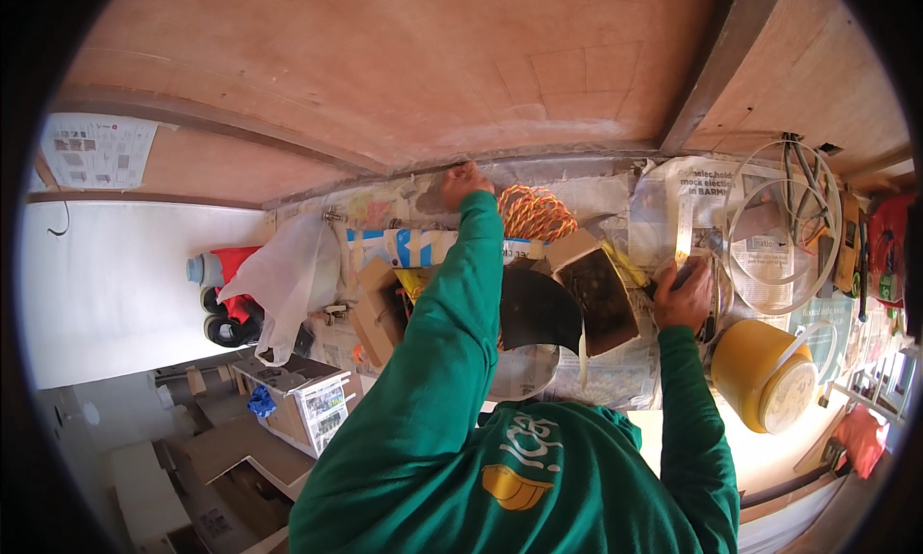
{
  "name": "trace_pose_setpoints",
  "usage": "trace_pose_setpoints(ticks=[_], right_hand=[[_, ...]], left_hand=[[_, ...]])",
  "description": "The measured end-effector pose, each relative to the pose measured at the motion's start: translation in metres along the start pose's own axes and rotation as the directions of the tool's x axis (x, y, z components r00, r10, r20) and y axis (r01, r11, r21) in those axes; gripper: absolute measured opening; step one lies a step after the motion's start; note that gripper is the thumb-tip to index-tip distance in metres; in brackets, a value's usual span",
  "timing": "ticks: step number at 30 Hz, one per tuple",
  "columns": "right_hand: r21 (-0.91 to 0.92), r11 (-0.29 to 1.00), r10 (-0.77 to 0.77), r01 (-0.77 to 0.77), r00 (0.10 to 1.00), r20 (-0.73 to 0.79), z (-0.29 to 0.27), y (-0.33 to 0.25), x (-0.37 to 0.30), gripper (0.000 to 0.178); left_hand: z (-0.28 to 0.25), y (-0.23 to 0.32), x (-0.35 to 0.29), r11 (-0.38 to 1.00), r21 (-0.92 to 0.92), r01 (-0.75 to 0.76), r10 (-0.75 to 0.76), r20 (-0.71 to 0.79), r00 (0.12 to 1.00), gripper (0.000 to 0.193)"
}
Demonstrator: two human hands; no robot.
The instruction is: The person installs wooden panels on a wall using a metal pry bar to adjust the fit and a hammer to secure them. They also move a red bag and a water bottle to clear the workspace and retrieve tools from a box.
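Facing wood panelling [385,73] over newspaper-lined surface [663,208]. Got yellow bucket [745,362] beside right sleeve [687,391], open cardboard box [575,252] between that and left sleeve [447,304], orange rope [536,213] bunched near left cuff. Reaching to panelling's foot with left hand [468,177], curled in; can't tell if pinching anything. Wrapping right hand [685,302] around dark object [685,273], kind unclear.

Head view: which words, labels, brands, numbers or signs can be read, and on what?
Wording not copied; print stands on:
Newspaper: large dark headline, legible; smaller print blurred.
Green sweatshirt: white lettering, upside down.
Blue-and-white strip: partly covered lettering.
White sheet: too small to read.
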State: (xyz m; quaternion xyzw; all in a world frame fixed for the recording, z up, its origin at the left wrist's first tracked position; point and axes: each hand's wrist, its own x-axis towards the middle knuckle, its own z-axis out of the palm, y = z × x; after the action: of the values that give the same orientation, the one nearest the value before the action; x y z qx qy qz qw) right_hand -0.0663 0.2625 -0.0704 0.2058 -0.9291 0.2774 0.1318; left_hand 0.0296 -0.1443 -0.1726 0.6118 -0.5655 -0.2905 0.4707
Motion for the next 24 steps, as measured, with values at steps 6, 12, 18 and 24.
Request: trace_pose_setpoints(ticks=[6, 12, 18, 24], right_hand=[[-0.004, 1.000, 0.001, 0.000, 0.999, 0.033, 0.000, -0.001, 0.000, 0.035], [-0.009, 1.000, 0.001, -0.001, 0.999, 0.039, -0.004, -0.002, 0.004, 0.034], [-0.001, 1.000, 0.007, -0.007, 0.999, 0.033, -0.001, -0.002, 0.001, 0.033], [0.018, 0.999, 0.042, -0.043, 0.997, 0.059, -0.001, -0.003, -0.004, 0.035]], left_hand=[[-0.033, 0.047, 0.024, 0.668, -0.308, 0.677, -0.532, 0.438, 0.724, 0.012], [-0.112, 0.083, 0.051, 0.075, -0.823, 0.564, -0.491, 0.462, 0.739, 0.016], [-0.082, 0.058, 0.033, 0.406, -0.528, 0.746, -0.554, 0.507, 0.660, 0.018], [-0.012, 0.068, 0.046, 0.750, 0.271, 0.603, -0.659, 0.244, 0.711, 0.035]])
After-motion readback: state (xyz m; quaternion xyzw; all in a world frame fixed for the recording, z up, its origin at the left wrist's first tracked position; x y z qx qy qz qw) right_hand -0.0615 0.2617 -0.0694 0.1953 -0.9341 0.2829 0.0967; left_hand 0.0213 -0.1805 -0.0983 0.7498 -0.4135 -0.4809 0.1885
